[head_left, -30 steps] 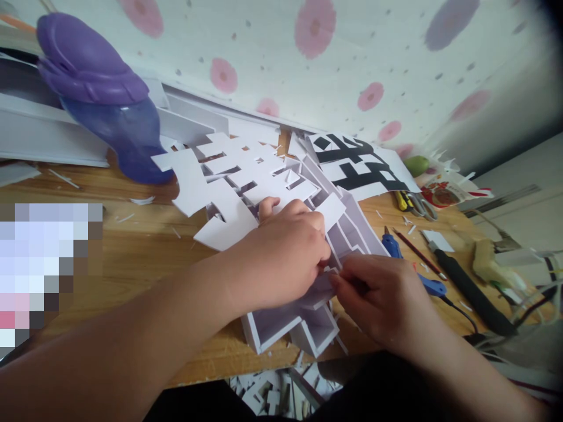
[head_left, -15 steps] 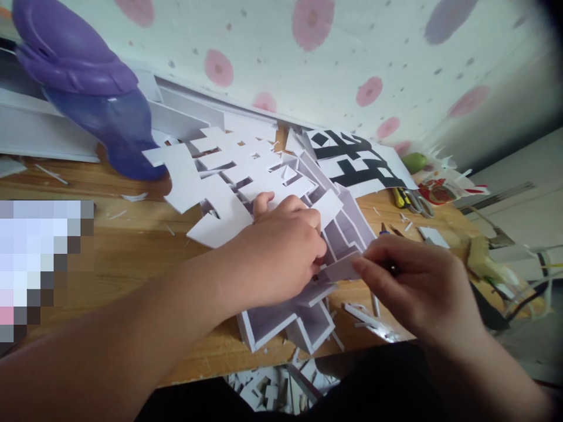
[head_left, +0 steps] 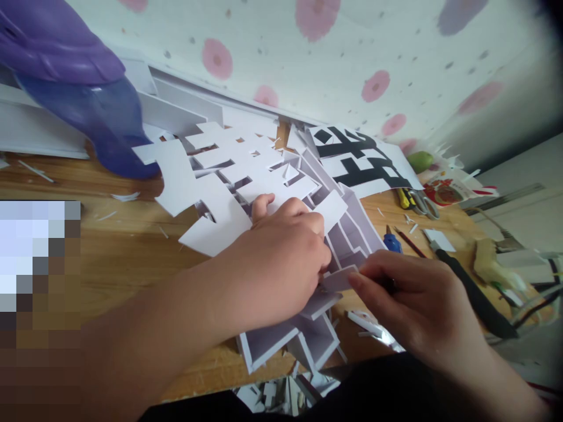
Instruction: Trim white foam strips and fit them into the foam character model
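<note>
White foam-board pieces with thin upright walls form an open-framed structure [head_left: 268, 347] on the wooden table. My left hand [head_left: 285, 258] lies over it, fingers curled down around its edge with the tips partly hidden. Between my hands runs a short white foam-board strip [head_left: 339, 279]. Its right end is pinched between the thumb and fingers of my right hand [head_left: 417, 299]; its left end meets my left fingertips. A flat white cutout sheet with slots [head_left: 224, 199] spreads behind and left of my left hand.
Behind stands a sheet with bold black characters [head_left: 365, 161]. On the right are scissors [head_left: 426, 205], a blue-capped bottle [head_left: 391, 240], a pencil [head_left: 410, 242] and a black-handled tool [head_left: 475, 290]. A purple container [head_left: 74, 117] stands left. Offcuts [head_left: 281, 395] lie below the table edge.
The view has shifted slightly, showing more of the blue-capped bottle and black-handled tool. Both hands keep nearly the same hold around the strip and structure.
</note>
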### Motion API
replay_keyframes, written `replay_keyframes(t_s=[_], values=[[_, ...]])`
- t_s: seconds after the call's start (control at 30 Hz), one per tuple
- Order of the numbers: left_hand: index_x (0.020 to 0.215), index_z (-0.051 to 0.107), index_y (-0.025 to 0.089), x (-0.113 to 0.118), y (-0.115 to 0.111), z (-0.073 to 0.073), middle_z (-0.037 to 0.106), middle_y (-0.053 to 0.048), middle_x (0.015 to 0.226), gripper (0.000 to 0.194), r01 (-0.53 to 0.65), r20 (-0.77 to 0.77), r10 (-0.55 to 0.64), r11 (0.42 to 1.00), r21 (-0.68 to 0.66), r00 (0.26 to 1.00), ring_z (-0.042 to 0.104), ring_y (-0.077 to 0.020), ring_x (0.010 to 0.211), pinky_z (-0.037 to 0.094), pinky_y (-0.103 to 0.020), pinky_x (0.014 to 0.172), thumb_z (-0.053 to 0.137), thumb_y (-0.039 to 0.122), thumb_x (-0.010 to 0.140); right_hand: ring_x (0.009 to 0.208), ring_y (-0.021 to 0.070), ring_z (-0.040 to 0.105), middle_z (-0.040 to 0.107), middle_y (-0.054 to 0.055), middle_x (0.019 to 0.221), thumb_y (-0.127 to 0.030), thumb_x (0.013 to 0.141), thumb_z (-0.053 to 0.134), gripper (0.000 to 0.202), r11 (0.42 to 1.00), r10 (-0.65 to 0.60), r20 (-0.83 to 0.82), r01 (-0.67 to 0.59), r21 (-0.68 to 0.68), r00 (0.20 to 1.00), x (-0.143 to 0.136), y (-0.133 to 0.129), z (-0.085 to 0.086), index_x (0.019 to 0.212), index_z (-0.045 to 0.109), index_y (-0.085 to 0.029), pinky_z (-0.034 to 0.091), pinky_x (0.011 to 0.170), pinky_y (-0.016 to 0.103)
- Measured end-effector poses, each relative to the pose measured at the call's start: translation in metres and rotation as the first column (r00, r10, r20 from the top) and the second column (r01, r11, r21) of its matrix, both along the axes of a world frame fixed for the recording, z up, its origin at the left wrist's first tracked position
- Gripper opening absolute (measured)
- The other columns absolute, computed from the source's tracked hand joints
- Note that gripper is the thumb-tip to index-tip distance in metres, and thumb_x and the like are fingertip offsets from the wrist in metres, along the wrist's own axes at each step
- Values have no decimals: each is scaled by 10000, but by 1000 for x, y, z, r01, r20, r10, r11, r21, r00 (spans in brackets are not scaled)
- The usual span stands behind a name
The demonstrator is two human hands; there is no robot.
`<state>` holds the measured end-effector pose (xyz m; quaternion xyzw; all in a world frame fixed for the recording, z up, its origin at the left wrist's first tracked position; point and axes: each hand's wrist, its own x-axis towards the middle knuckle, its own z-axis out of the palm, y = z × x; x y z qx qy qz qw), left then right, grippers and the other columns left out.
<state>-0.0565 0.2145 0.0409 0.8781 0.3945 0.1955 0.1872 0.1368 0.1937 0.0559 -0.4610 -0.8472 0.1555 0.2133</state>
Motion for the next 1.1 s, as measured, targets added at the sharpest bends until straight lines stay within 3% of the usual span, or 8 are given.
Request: replay_keyframes(t_s=[0.13, 0.27, 0.57, 0.73, 0.93, 1.1], values=[[583, 636, 233, 0, 0, -2, 544, -16, 824, 230, -18, 38, 17, 999, 45, 999, 407, -240, 948, 112, -594, 906, 518, 114, 740, 443, 51, 341, 405, -39, 495, -231, 855, 515, 293, 998, 10, 1, -10, -67, 1000, 1, 0, 0, 577, 503, -142, 271, 404, 176], [592, 644, 232, -1, 0, 0, 550, -20, 832, 231, -5, -2, 5, 1000, -2, 1000, 406, -241, 950, 120, -604, 900, 521, 111, 744, 446, 54, 348, 414, -36, 503, -229, 862, 510, 291, 996, 20, 0, -19, -91, 1000, 1, -1, -2, 583, 504, -145, 273, 407, 184], [611, 644, 222, 0, 0, 3, 534, -23, 824, 201, -5, -19, 5, 1000, 4, 1000, 406, -255, 959, 126, -604, 899, 527, 122, 740, 442, 57, 381, 438, -28, 512, -194, 837, 541, 218, 989, -33, 8, 32, 145, 999, 1, -7, 5, 623, 530, -155, 278, 426, 204], [617, 646, 214, 0, 0, 1, 551, -30, 843, 180, -10, -13, 10, 1000, 15, 1000, 400, -253, 967, 128, -606, 900, 539, 147, 745, 444, 66, 381, 437, -21, 506, -199, 837, 534, 236, 992, -9, 40, 4, 127, 999, -3, -10, 2, 606, 526, -153, 275, 435, 215], [613, 640, 219, 0, 1, 1, 549, -26, 850, 181, -26, -39, 27, 999, 32, 999, 414, -266, 973, 148, -601, 905, 538, 168, 753, 451, 70, 332, 379, -25, 484, -186, 835, 509, 291, 977, 25, 122, -50, 207, 992, -9, -9, -5, 549, 476, -146, 205, 466, 246], [628, 641, 212, 0, 0, 4, 543, -30, 865, 198, -19, -62, 20, 999, 26, 998, 404, -257, 972, 140, -606, 910, 507, 143, 756, 464, 65, 287, 335, -32, 497, -186, 826, 484, 316, 990, 29, 123, -45, 131, 992, -9, -7, -13, 531, 377, -146, 174, 470, 240]])
